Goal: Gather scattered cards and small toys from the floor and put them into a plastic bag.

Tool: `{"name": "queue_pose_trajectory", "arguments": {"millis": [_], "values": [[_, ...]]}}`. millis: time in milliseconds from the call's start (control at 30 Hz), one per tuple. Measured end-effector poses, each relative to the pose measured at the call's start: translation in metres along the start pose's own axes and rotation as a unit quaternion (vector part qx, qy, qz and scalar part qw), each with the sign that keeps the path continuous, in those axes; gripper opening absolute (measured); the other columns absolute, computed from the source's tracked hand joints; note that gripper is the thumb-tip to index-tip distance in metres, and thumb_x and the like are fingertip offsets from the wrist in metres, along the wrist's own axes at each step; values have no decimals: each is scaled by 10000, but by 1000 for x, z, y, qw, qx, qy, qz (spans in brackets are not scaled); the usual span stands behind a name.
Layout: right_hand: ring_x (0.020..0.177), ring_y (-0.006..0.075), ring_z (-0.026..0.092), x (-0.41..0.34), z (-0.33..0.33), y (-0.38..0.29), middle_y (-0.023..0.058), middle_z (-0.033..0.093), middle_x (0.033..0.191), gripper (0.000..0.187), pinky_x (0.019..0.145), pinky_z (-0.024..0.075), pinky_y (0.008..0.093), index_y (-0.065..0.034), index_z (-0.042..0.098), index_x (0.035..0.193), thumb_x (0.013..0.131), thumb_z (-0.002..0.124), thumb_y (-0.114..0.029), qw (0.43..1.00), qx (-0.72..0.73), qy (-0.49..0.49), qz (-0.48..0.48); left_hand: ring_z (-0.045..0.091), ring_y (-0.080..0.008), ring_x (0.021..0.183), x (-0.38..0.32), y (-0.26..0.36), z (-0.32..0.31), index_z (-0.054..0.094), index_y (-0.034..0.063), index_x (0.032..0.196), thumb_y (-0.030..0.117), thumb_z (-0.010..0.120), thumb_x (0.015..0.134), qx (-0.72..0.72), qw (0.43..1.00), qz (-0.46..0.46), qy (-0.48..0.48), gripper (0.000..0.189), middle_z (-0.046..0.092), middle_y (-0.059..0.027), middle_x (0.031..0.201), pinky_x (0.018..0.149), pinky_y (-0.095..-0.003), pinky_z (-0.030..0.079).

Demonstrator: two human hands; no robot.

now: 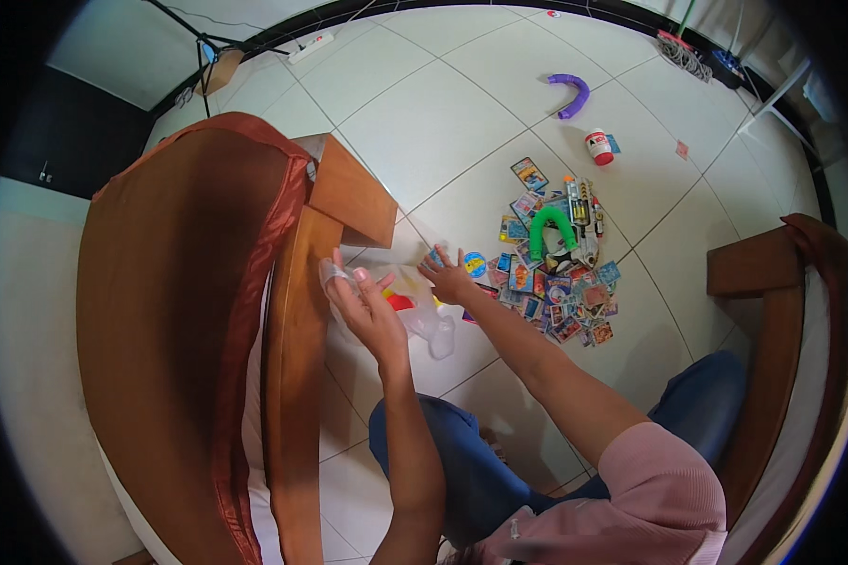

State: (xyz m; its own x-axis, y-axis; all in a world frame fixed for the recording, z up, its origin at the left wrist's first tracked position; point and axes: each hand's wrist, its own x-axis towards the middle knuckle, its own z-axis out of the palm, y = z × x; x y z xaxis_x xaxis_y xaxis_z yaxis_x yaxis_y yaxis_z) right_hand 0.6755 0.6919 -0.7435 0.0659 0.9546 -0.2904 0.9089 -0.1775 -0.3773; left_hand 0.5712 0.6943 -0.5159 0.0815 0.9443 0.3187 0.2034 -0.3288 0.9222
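Observation:
My left hand (367,311) holds the rim of a translucent plastic bag (438,332), with plastic stretched over its fingers. Red and yellow things show inside the bag, too blurred to name. Beside the bag, my right hand (451,281) has its fingers spread at a bluish card (434,258); whether they grip it or only touch it is unclear. A round blue and yellow disc (475,265) lies just right of that hand. Further right is a loose heap of trading cards (558,291), with a bent green ribbed tube (552,217) and a toy gun (579,205) on top.
Beyond the heap lie a purple ribbed tube (576,97), a red and white jar (598,147) and a lone card (682,150). A wooden-framed sofa (293,367) stands close on my left, another wooden seat (756,275) on the right. A tripod (205,49) and power strip (311,48) are far left.

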Motion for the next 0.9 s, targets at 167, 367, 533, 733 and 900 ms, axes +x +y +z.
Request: {"name": "queue_pose_trajectory", "arguments": {"millis": [167, 367, 533, 733, 900], "values": [[1407, 316, 25, -37, 9, 17, 27, 224, 1501, 620, 1017, 67, 708, -282, 369, 1381, 819, 577, -443, 999, -37, 1, -4, 541, -222, 1053, 0, 5, -7, 330, -52, 1336, 259, 334, 989, 18, 999, -32, -29, 466, 335, -157, 1377, 745, -300, 567], [1402, 320, 70, -117, 13, 83, 8, 233, 1499, 610, 1020, 75, 698, -298, 392, 1367, 807, 594, -430, 996, -34, 74, -29, 569, -219, 1021, -2, 15, 6, 334, -57, 1324, 245, 346, 987, -5, 999, -13, -45, 453, 361, -146, 1370, 716, -270, 569], [1398, 302, 116, -144, 3, 115, 11, 299, 1469, 556, 1051, 131, 641, -280, 405, 1356, 834, 595, -314, 995, -49, 85, 1, 607, -214, 1010, -6, 30, 17, 312, -20, 1348, 352, 335, 982, -76, 986, -40, -144, 522, 319, -132, 1422, 537, -196, 494], [1281, 306, 331, -154, -27, 131, 104, 469, 1299, 509, 977, 345, 503, -140, 449, 1297, 810, 597, -159, 973, -10, 231, 14, 616, -220, 1026, -12, 43, 40, 280, 21, 1377, 466, 309, 966, -180, 970, 31, -162, 607, 294, -110, 1457, 431, -165, 375], [999, 345, 502, -131, -62, 154, 189, 550, 1019, 430, 843, 434, 442, 25, 522, 1152, 747, 631, -68, 909, -5, 353, 220, 631, -207, 984, -7, 30, 38, 388, -22, 1319, 345, 322, 988, -137, 966, -71, -207, 499, 373, -173, 1399, 525, -161, 426]]}}
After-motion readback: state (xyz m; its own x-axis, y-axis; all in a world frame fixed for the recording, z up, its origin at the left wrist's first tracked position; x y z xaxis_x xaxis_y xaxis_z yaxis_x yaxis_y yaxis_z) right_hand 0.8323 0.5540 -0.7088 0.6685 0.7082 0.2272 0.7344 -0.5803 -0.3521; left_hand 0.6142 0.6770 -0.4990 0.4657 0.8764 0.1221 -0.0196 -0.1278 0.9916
